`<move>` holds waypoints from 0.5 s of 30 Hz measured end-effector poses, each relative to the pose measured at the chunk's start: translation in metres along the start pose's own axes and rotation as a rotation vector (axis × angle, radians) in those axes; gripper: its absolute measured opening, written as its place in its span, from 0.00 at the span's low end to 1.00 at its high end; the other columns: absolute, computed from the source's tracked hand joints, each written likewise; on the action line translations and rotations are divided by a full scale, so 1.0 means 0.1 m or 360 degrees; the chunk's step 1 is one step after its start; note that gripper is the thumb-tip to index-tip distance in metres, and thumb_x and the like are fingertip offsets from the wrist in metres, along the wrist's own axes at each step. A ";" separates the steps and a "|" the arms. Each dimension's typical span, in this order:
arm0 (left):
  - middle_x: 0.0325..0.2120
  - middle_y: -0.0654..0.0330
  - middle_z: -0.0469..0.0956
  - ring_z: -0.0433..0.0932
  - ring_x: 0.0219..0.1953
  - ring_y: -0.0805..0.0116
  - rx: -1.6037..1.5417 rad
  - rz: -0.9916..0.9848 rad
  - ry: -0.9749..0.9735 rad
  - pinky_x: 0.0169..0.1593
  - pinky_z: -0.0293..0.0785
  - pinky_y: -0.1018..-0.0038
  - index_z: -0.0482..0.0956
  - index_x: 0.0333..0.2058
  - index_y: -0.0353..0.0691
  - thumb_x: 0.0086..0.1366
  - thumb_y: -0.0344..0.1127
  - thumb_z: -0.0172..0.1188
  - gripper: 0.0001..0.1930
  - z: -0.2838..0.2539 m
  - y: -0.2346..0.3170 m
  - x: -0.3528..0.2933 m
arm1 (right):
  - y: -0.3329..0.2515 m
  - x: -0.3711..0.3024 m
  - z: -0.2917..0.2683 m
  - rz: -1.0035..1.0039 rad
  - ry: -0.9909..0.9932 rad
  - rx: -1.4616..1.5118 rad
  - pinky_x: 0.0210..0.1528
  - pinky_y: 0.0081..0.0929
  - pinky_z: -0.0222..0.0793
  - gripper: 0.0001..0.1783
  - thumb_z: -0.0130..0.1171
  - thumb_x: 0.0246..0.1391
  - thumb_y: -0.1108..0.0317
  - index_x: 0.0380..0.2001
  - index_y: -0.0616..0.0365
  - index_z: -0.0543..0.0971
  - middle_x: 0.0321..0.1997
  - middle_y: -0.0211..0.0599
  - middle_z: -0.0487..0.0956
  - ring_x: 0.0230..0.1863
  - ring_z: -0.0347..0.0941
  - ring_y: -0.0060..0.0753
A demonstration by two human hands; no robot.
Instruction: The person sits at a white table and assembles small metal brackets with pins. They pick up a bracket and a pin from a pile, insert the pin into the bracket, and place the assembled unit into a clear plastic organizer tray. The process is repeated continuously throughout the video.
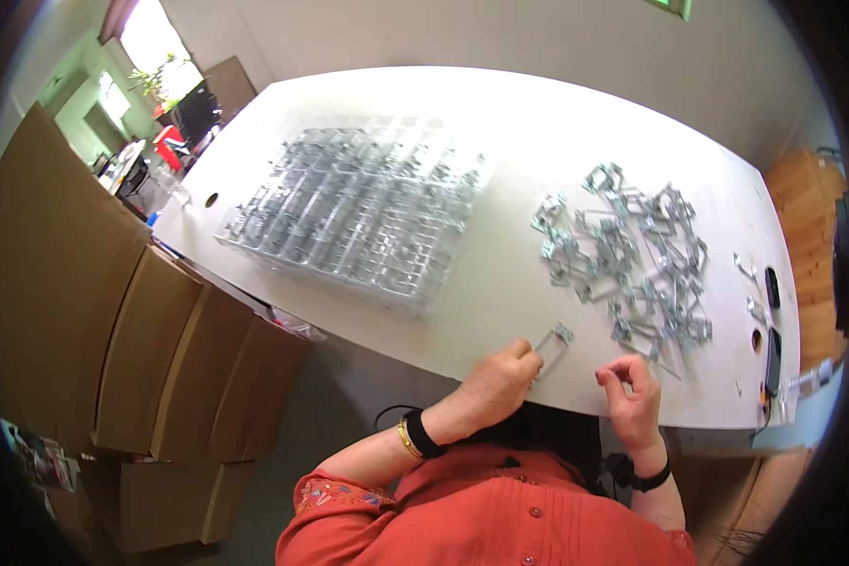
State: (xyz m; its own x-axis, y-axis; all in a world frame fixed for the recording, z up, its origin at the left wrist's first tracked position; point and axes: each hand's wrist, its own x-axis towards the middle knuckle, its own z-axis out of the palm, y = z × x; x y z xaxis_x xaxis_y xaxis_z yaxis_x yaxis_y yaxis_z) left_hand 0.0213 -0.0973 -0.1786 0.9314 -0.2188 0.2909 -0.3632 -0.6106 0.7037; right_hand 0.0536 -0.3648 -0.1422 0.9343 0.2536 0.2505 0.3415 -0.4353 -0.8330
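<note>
Near the table's front edge, my left hand (500, 385) is closed on one end of a small metal bracket (558, 336) with a wire-like frame; its plate end points away from me, toward the upper right. My right hand (632, 394) is at the same edge a little to the right, apart from the bracket, thumb and fingers pinched together. Whatever may be between those fingertips is too small to make out. Just beyond the right hand lies a loose heap of similar metal brackets (665, 269), tangled together.
A clear plastic tray (325, 274), divided into rows and filled with metal parts, sits left on the white table (500, 123). Two dark slim objects lie at the right edge near several loose metal pieces. Large cardboard boxes (151, 349) stand on the floor at left.
</note>
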 end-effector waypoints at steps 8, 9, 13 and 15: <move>0.43 0.47 0.79 0.83 0.43 0.38 -0.0001 -0.0061 -0.0196 0.45 0.81 0.53 0.80 0.45 0.34 0.69 0.22 0.59 0.07 -0.18 0.01 -0.01 | 0.10 0.08 -0.02 0.0380 -0.0234 0.0283 0.42 0.24 0.79 0.04 0.67 0.69 0.76 0.40 0.62 0.80 0.33 0.35 0.88 0.36 0.85 0.24; 0.43 0.47 0.79 0.83 0.43 0.38 -0.0001 -0.0030 -0.0183 0.45 0.81 0.53 0.79 0.45 0.35 0.70 0.21 0.57 0.07 -0.22 0.02 -0.02 | 0.14 0.09 -0.03 0.0403 -0.0251 0.0295 0.42 0.24 0.80 0.04 0.67 0.69 0.76 0.40 0.62 0.80 0.33 0.35 0.88 0.36 0.85 0.23; 0.43 0.49 0.80 0.84 0.44 0.39 -0.0067 0.0017 -0.0070 0.46 0.82 0.54 0.79 0.46 0.35 0.71 0.22 0.57 0.08 -0.70 0.32 -0.07 | 0.16 0.14 -0.06 0.0484 -0.0307 0.0394 0.42 0.23 0.79 0.04 0.67 0.70 0.75 0.40 0.62 0.80 0.34 0.34 0.88 0.36 0.85 0.22; 0.43 0.50 0.81 0.84 0.44 0.41 -0.0068 0.0035 0.0045 0.46 0.83 0.56 0.80 0.47 0.35 0.71 0.22 0.58 0.08 -1.00 0.46 -0.12 | 0.16 0.18 -0.05 0.0503 -0.0340 0.0415 0.42 0.23 0.79 0.04 0.67 0.70 0.75 0.40 0.62 0.81 0.34 0.33 0.88 0.36 0.84 0.21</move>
State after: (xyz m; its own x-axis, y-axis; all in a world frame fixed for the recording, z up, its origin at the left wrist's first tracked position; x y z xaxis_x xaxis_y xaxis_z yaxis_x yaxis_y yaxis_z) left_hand -0.0094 -0.0470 -0.0851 0.9225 -0.2094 0.3244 -0.3846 -0.5729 0.7238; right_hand 0.0768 -0.3721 -0.1487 0.9370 0.3279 -0.1202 -0.0194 -0.2948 -0.9554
